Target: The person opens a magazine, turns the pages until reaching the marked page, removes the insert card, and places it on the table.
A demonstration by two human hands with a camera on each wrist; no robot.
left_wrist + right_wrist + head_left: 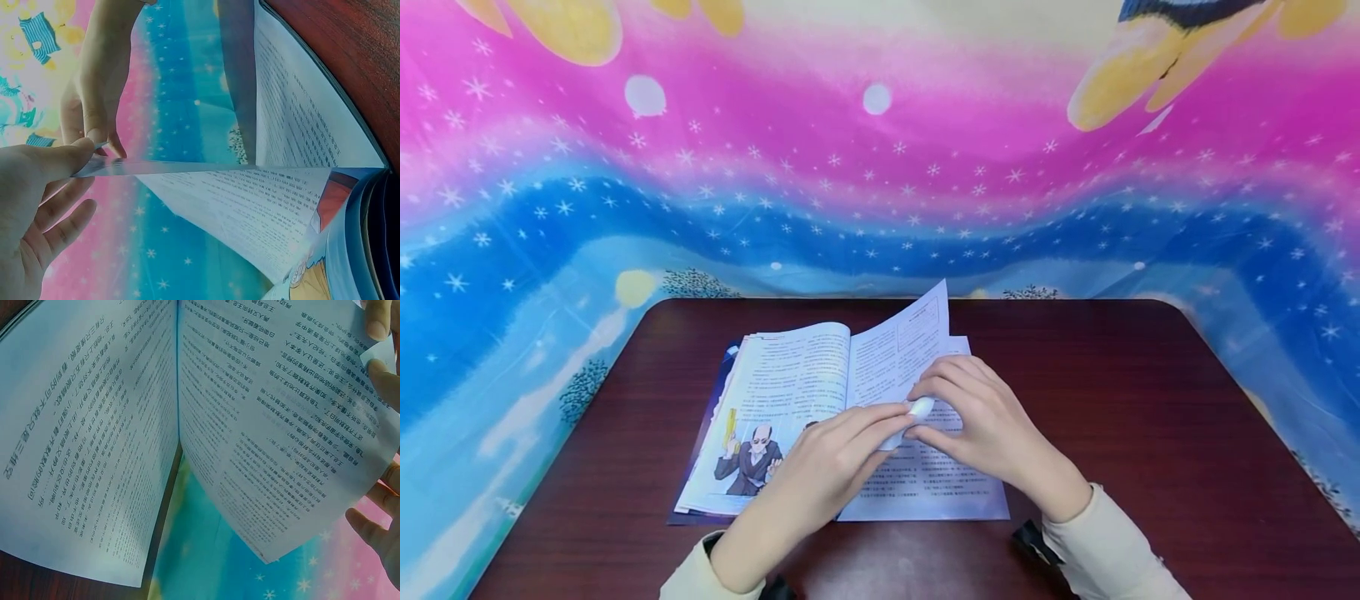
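An open magazine (790, 375) with printed columns lies on the table, and a cartoon of a man in a dark suit (754, 458) fills its lower left. One page (880, 354) stands lifted from the right side, its top corner pointing up. My left hand (835, 458) pinches that page's free edge, thumb on one face and some fingers spread behind in the left wrist view. Close beside it, my right hand (988, 417) pinches the same edge near a small bent-over piece of the page (380, 355). The fingertips partly hide this fold.
Under the magazine is a dark reddish-brown table (1120, 400). A pink and blue curtain (880, 167) with snowflakes hangs behind the table's far edge. Black straps (1037, 542) show near the light sleeves (1112, 542).
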